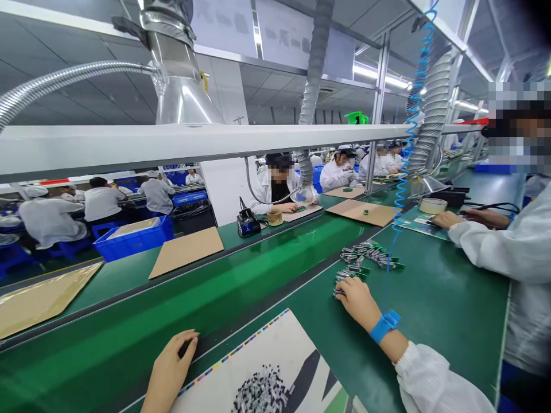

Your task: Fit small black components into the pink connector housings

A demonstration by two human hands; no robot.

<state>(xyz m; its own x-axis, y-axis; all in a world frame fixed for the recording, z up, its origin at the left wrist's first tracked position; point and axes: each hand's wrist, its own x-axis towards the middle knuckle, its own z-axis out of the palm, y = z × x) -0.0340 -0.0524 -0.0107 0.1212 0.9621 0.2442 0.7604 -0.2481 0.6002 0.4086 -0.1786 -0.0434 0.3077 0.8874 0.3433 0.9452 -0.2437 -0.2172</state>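
Observation:
My right hand (pixel 356 299), with a blue wrist strap (pixel 385 326) on it, reaches to the near end of a group of small green circuit boards (pixel 353 271). Its fingers are closed over the nearest board, mostly hidden beneath them. More green boards with silvery parts (pixel 372 252) lie in an overlapping bunch just beyond. My left hand (pixel 172 364) hovers by the near edge of the green belt, thumb and forefinger curved with a gap between, nothing visible in it. Between my hands, a heap of tiny black and clear parts (pixel 262 391) rests on a printed sheet (pixel 241 358).
The green conveyor belt (pixel 241 269) runs across in front. Cardboard sheets (pixel 187 251) lie on its far side, beside a small black device (pixel 248 222). A coiled blue cord (pixel 400 189) hangs above the boards. At right, a co-worker's hand (pixel 447 219) works near a round container (pixel 433 205).

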